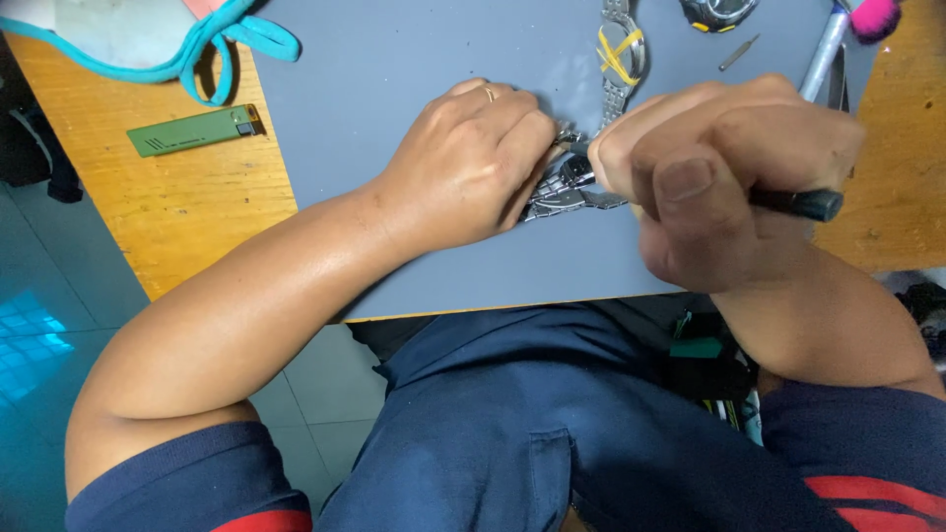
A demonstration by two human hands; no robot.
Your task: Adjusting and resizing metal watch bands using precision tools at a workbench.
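I am pressing my left hand (473,163) down on the watch (570,187), fingers curled tight over its metal band to pin it to the grey mat (394,69). My right hand (719,177) is fisting a dark tool (798,204), its tip hidden between my knuckles. I am judging a firm hold and short, controlled pushes best.

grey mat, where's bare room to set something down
The grey mat is bare at its left, between the green lighter and the left hand, and along its near edge. It is crowded at the top right: watches, small tools, and both hands on a metal watch.
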